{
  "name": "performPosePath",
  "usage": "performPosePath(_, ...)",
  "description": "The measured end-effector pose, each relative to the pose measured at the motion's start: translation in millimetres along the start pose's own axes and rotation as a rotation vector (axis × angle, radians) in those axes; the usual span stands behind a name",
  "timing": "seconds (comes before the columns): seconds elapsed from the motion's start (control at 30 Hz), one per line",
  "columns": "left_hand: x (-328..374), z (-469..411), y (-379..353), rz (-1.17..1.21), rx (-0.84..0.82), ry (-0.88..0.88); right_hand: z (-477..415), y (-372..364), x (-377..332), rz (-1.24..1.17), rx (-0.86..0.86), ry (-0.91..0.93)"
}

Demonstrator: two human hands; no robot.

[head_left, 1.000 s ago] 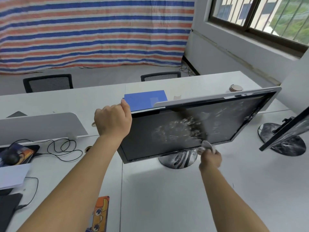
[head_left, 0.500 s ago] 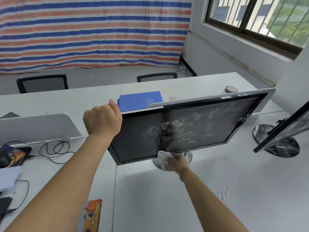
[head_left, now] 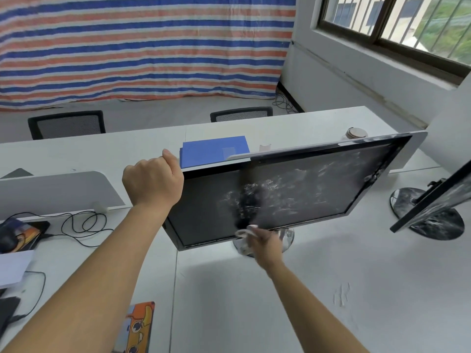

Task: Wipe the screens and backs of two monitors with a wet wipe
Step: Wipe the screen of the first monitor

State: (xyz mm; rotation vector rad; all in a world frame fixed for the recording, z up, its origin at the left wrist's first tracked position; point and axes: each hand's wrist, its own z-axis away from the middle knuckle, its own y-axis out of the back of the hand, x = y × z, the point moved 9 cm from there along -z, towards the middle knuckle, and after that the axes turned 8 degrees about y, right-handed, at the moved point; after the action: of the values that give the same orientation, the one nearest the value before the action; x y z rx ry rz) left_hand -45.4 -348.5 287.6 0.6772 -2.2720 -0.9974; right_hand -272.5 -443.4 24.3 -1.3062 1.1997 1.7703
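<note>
A black monitor (head_left: 300,192) with a silver frame stands tilted back on the white desk, its dark screen streaked with wet marks. My left hand (head_left: 153,180) grips its top left corner. My right hand (head_left: 265,242) holds a crumpled white wet wipe (head_left: 242,234) against the screen's lower edge, in front of the round shiny stand (head_left: 286,239). A second monitor (head_left: 433,202) shows partly at the right edge, on its own round base (head_left: 430,224).
A blue folder (head_left: 214,150) and a small round lid (head_left: 356,133) lie behind the monitor. Cables (head_left: 81,222), a mouse pad and papers crowd the left. An orange cartoon case (head_left: 137,327) lies near the front edge. Two chairs stand beyond the desk.
My right hand with the wipe slid left along the screen's lower edge, then stayed near the stand. My left hand kept its grip on the corner.
</note>
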Motion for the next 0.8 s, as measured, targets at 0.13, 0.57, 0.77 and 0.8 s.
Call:
performPosePath(0.13,-2,0,-2,0.006,-0.014,-0.002,-3,12,16,0.02,0.056,0.023)
performPosePath(0.57,0,1,-3,-0.009,-0.009,0.044,-16,73,-13,-0.1,0.545,0.125)
performPosePath(0.77,1,1,-3,-0.021,-0.024,0.062,-3,5,25,-0.156,0.206,-0.014)
performPosePath(0.8,0,1,-3,-0.022,-0.027,0.069,-3,28,30,-0.217,0.35,-0.056)
